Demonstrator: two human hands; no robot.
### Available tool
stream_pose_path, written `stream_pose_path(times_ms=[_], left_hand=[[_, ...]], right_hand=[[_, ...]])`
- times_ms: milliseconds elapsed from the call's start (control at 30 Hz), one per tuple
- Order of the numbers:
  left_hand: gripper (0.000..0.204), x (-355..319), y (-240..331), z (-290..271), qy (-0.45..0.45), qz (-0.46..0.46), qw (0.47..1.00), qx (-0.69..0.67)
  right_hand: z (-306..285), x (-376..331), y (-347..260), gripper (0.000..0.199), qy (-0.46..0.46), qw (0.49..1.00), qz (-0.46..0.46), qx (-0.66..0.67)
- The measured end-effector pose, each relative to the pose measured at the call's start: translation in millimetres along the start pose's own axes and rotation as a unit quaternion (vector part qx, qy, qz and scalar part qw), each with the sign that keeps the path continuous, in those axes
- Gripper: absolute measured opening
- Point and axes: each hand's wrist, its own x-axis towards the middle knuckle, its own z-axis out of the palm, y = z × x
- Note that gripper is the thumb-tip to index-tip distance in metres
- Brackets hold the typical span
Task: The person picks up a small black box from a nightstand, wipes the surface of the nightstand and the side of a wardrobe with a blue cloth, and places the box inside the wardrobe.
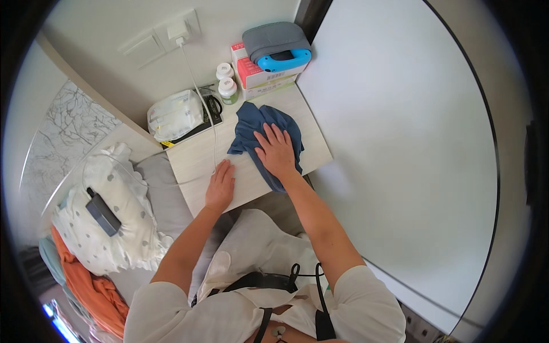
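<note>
The scene is evenly and brightly lit – shadows are kept soft, straight edges are bent and darkened toward the rim.

The cloth (260,128) is lying on the table (197,157), with the right hand (278,151) resting flat on it. The left hand (220,186) is pressing on the table just left of the cloth, near the front edge. Behind the cloth, two bottles (227,86) are standing beside stacked boxes (257,77). A packet (174,114) is lying at the table's back left. A pillow (114,217) is sitting on the bed (163,194) to the left.
</note>
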Motion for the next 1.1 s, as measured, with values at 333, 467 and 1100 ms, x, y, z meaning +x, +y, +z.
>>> stream_pose_path(times_ms=[333, 467, 1100], left_hand=[[0.037, 11.6, 12.7, -1.7, -0.017, -0.039, 0.999, 0.023], [0.033, 13.4, 14.2, -0.5, 0.01, -0.011, 0.999, 0.035], [0.021, -98.0, 32.3, -15.1, 0.278, -0.128, 0.938, -0.165]], right_hand=[[18.6, 54.4, 84.9, 0.042, 0.04, 0.991, 0.061, -0.114], [33.9, 64.1, 107.1, 0.039, 0.09, 0.989, 0.027, -0.113], [33.6, 6.9, 61.9, 0.044, 0.004, 0.985, 0.048, -0.167]])
